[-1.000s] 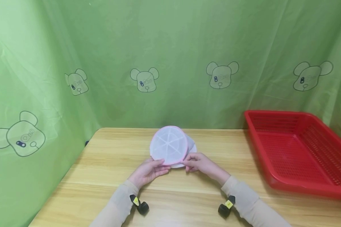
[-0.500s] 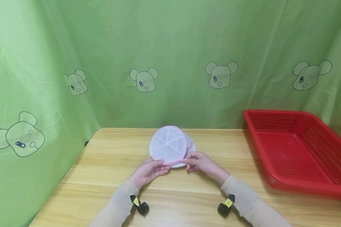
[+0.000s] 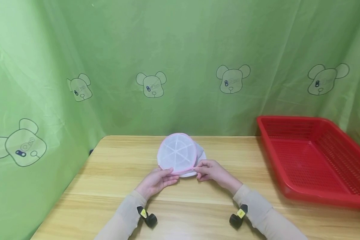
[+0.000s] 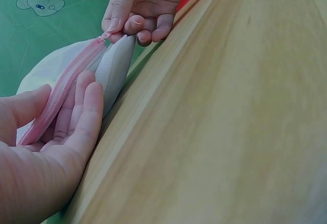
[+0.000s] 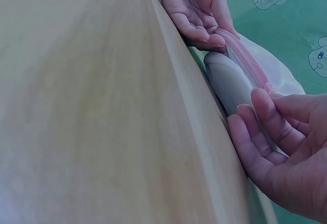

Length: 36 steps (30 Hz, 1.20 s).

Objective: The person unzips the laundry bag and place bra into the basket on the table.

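A round white mesh laundry bag (image 3: 176, 151) with a pink zipper (image 4: 61, 88) along its rim stands tilted over the table, its spoked top facing up. Behind it bulges the bag's greyish-white body (image 5: 230, 81). My left hand (image 3: 156, 181) grips the near-left edge, thumb on the pink zipper band and fingers beneath. At the near-right edge, my right hand (image 3: 211, 171) pinches the small zipper pull (image 4: 106, 36) between thumb and index finger, the other fingers curled below. A narrow gap shows between zipper band and body in the left wrist view.
To the right, a red plastic basket (image 3: 283, 180) with perforated walls sits on the wooden table (image 3: 123, 156). Green curtains (image 3: 183, 40) with bear-head prints hang behind and to the left. Each sleeve carries a strapped-on black camera.
My right hand has shifted slightly up along the rim, taking the zipper pull with it. The left hand keeps its grip, and the bag has barely moved.
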Tool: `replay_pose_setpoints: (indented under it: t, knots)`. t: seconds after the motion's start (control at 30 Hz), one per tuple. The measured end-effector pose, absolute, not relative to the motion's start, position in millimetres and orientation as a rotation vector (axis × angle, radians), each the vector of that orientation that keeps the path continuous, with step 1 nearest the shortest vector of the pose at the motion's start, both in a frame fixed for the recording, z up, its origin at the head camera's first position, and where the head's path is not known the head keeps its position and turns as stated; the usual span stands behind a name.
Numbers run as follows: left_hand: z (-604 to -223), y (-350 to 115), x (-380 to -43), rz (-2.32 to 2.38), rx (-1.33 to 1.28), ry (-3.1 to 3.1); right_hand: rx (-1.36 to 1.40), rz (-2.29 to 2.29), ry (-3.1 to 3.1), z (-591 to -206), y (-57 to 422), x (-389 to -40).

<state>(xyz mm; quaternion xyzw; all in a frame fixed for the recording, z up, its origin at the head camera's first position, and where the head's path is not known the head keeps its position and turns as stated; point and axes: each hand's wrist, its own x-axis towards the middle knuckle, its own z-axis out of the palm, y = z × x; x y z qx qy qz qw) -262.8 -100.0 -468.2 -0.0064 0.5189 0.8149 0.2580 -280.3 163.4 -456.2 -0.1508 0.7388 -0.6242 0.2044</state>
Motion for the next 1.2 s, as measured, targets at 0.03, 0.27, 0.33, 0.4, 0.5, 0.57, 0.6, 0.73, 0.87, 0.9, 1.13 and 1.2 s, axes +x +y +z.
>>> replay_pose_setpoints:
  t: [0.03,0.27,0.33,0.4,0.5,0.57,0.6,0.73,0.87,0.9,1.13,1.2]
  knots:
    - [-468.1,-100.1,-262.9,2.209,-0.015,1.407,-0.417,-1.744,2.060,-456.1,163.4,-280.4]
    - [-468.6,-100.9,-263.5,2.208,-0.002,1.406,-0.401,-1.756,2.057,-457.2,163.9,-281.9]
    - [-468.8,-101.0,-263.6,2.208,-0.004,1.405,-0.401,-1.756,2.057,-457.6,164.0,-282.2]
    - [-468.7,-100.9,-263.7,2.208,-0.007,1.404,-0.401,-1.757,2.056,-457.9,164.0,-282.4]
    - [-468.8,-100.7,-263.8,2.208,-0.009,1.403,-0.396,-1.761,2.054,-458.3,164.1,-282.7]
    - [-468.6,-100.6,-263.9,2.207,-0.009,1.404,-0.388,-1.767,2.050,-458.4,164.1,-282.8]
    - [-468.6,-100.6,-263.9,2.207,-0.010,1.405,-0.383,-1.770,2.048,-458.6,164.2,-282.9]
    - [-468.3,-100.4,-263.8,2.204,-0.010,1.410,-0.370,-1.779,2.039,-458.6,164.1,-283.0]
    - [-468.3,-100.0,-263.8,2.202,-0.012,1.415,-0.371,-1.780,2.037,-458.0,164.0,-283.0]
    - [-468.2,-99.9,-263.8,2.201,-0.013,1.416,-0.371,-1.781,2.036,-457.9,163.9,-282.9]
    - [-468.0,-99.6,-263.5,2.199,-0.019,1.423,-0.368,-1.782,2.033,-457.8,164.1,-283.1]
    - [-468.0,-99.6,-263.5,2.200,-0.020,1.421,-0.368,-1.781,2.033,-457.8,164.2,-283.0]
